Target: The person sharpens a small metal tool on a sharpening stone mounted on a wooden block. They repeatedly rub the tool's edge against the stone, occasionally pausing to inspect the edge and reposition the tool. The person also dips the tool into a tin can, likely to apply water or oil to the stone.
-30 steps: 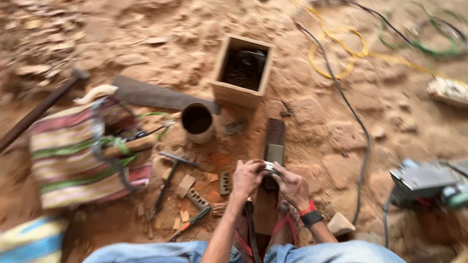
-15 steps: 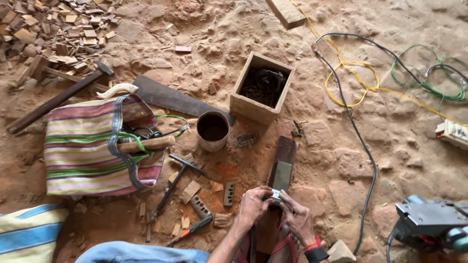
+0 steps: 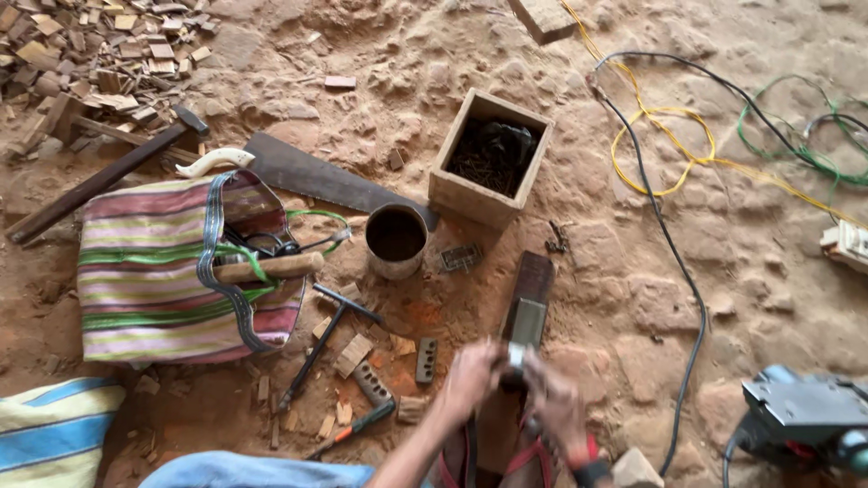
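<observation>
Here, in the head view, the left hand (image 3: 472,378) and right hand (image 3: 553,402) meet, blurred, around a small metal piece (image 3: 515,357) at the near end of a dark plank (image 3: 529,294) on the dirt floor (image 3: 723,271); how tightly they grip, I cannot tell. Beyond stand a tin cup (image 3: 396,239) and a wooden box (image 3: 491,158) of nails. To the left lie a striped bag (image 3: 163,271), a saw (image 3: 316,178) and a hammer (image 3: 99,181).

Pink-green striped bag (image 3: 172,271), yellow cable (image 3: 665,154)
</observation>
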